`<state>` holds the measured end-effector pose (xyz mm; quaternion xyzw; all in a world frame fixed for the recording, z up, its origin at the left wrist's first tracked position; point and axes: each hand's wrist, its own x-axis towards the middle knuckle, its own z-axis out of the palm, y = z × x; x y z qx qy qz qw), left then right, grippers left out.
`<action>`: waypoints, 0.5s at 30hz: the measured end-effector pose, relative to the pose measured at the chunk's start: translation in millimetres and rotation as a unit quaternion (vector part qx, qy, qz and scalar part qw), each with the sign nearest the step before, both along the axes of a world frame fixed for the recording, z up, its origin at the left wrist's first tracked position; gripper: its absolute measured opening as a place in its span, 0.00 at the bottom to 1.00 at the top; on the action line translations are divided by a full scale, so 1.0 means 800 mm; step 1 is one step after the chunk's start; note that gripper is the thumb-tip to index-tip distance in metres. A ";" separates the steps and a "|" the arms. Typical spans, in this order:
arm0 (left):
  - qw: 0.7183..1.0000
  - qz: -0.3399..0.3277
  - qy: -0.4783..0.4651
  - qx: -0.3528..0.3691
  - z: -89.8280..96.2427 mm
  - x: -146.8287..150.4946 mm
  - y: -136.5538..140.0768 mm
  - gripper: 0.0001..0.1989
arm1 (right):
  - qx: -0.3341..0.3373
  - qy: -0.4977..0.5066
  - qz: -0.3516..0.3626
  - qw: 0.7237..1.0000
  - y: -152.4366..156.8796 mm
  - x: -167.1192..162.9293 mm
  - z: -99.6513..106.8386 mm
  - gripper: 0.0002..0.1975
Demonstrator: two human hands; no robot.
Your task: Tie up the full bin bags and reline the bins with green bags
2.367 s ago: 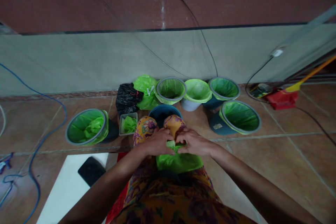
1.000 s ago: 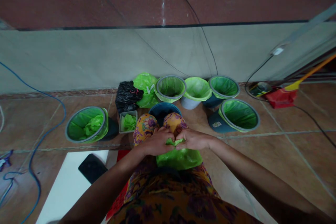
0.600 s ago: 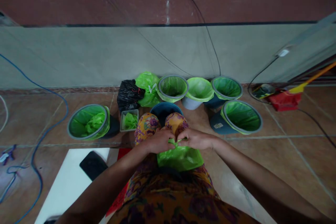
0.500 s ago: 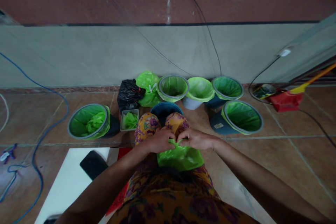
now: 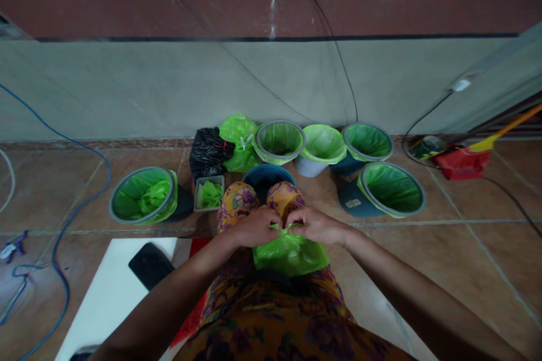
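A green plastic bag (image 5: 292, 255) lies across my lap, its upper edge pinched in both hands. My left hand (image 5: 260, 225) has its fingers closed on that edge from the left. From the right, my right hand (image 5: 314, 224) grips the same edge, its fingertips close to the left ones. Just beyond my knees stands a dark blue bin (image 5: 269, 171) with no green liner showing at its rim. Left of my knees, a small pale container (image 5: 197, 198) holds crumpled green plastic.
Several green-lined bins, such as one on the right (image 5: 353, 198) and one on the left (image 5: 182, 203), stand around. A black bag (image 5: 207, 152) and a tied green bag (image 5: 237, 124) lean near the wall. A phone (image 5: 151, 265) rests on a white board (image 5: 105, 293). A red dustpan (image 5: 463, 163) is far right.
Both hands stay on the green bag's edge; the fingers have shifted only slightly, and a little less green shows between them. Nothing else has visibly moved.
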<state>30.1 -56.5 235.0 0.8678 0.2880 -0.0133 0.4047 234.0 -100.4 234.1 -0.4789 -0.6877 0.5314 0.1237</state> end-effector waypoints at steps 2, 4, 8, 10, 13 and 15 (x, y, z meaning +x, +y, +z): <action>1.000 0.000 0.003 0.001 -0.001 -0.001 0.000 0.10 | 0.006 -0.004 -0.002 1.000 0.000 0.000 -0.001 0.09; 1.000 0.006 0.008 0.002 -0.001 -0.002 -0.001 0.11 | 0.013 -0.008 0.000 1.000 0.000 0.000 -0.001 0.09; 1.000 0.008 0.012 0.004 0.001 -0.002 -0.001 0.11 | 0.008 0.000 0.013 1.000 0.000 -0.002 0.002 0.08; 1.000 0.003 0.009 0.006 0.003 -0.001 -0.001 0.10 | 0.009 0.005 0.019 1.000 0.000 -0.003 0.003 0.09; 1.000 0.001 0.002 0.013 0.006 0.000 -0.002 0.09 | 0.023 -0.011 0.016 1.000 -0.001 -0.007 0.004 0.09; 1.000 0.010 0.004 0.014 0.007 0.001 -0.004 0.08 | 0.035 -0.022 0.010 0.999 -0.002 -0.009 0.004 0.08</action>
